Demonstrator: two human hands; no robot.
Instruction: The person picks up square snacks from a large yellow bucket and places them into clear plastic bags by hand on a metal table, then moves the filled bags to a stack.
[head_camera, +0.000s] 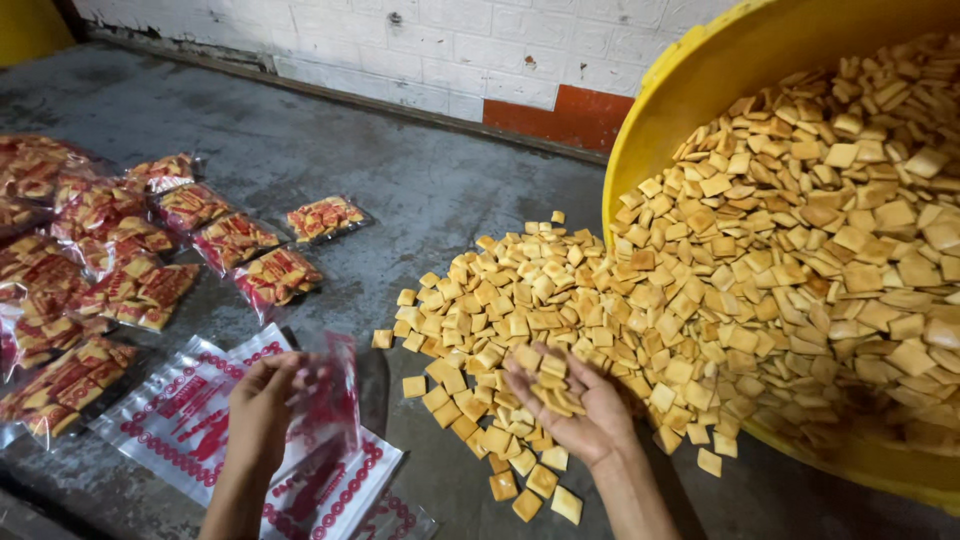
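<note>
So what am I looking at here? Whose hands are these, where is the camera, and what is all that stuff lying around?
There is no machine: these are a person's two bare hands, seen from a camera worn on the head, looking down. The right hand scoops small square golden crackers spilling from a tipped big yellow plastic tub onto the grey concrete surface. The left hand holds open a clear plastic bag with red print. More empty flat bags lie underneath, and filled sealed packets of crackers sit to the left.
</note>
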